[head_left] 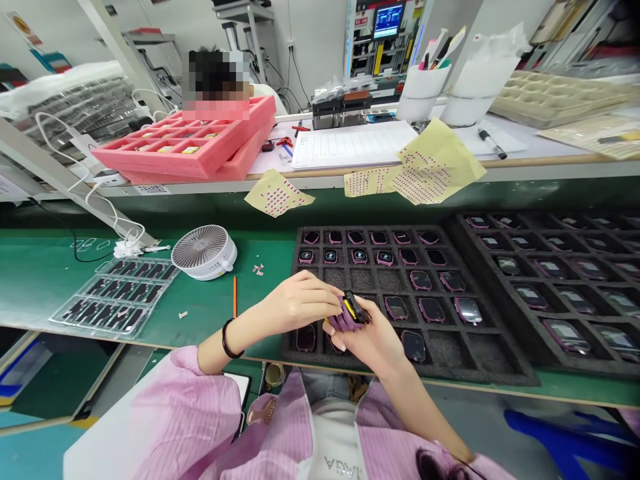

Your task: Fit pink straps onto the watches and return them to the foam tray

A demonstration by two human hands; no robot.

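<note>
Pinched, one purple-strapped smartwatch (351, 312) between left hand (300, 300) and right hand (370, 337), fingers pressed together, just above one black foam tray (453, 357); second tray (525, 333) farther right of both hands.

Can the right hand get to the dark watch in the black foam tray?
Probably yes. The dark watch lies in the black foam tray just past the right hand, nothing on top of it. But that hand is holding the pink watch with the left hand, so it must let go first.
</note>
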